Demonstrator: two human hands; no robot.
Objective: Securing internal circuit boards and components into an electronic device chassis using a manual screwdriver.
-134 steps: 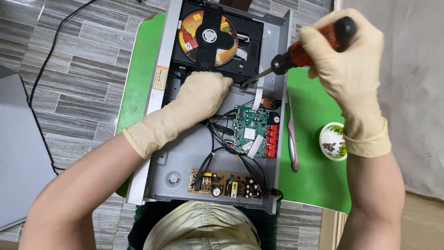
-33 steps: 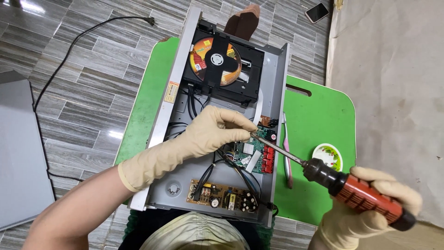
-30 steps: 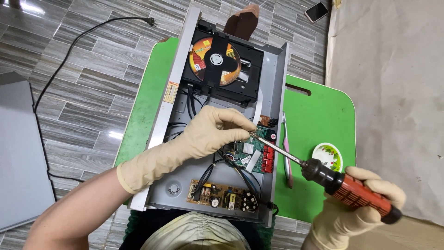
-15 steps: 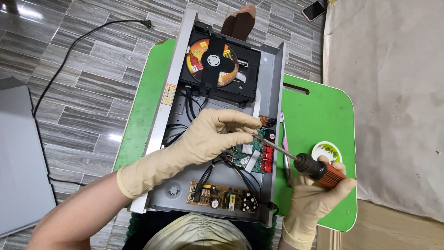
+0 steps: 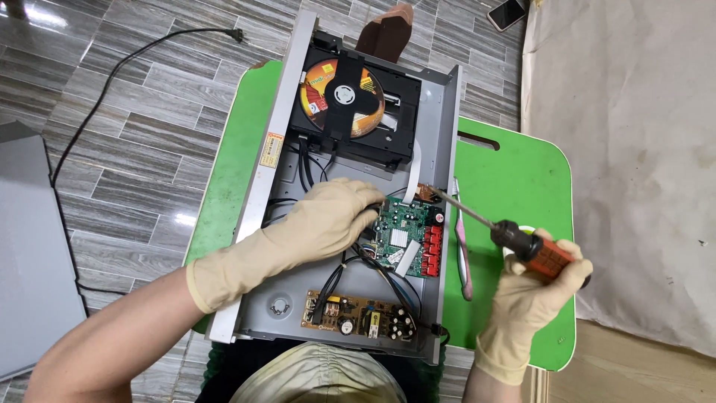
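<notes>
An opened disc player [image 5: 440, 134] lies on a green board [image 5: 514, 172], its grey metal case holding a black drive with an orange disc [image 5: 339, 93]. My gloved left hand [image 5: 321, 224] rests inside the case, fingers curled on the wires beside the green circuit board [image 5: 406, 235]. My gloved right hand [image 5: 533, 287] grips a screwdriver [image 5: 522, 242] with an orange and black handle. Its shaft slants up left, and the tip sits at the top right corner of the green circuit board.
A brown power board [image 5: 358, 317] sits at the near end of the case. A pink tool [image 5: 462, 246] lies on the green board along the case's right wall. A black power cord [image 5: 97, 112] trails over the tile floor, a grey panel [image 5: 30, 254] lies left, a phone [image 5: 507, 13] far right.
My right hand has drawn in toward the case, bringing the screwdriver tip up to the circuit board's top corner. My left hand has stayed on the wires.
</notes>
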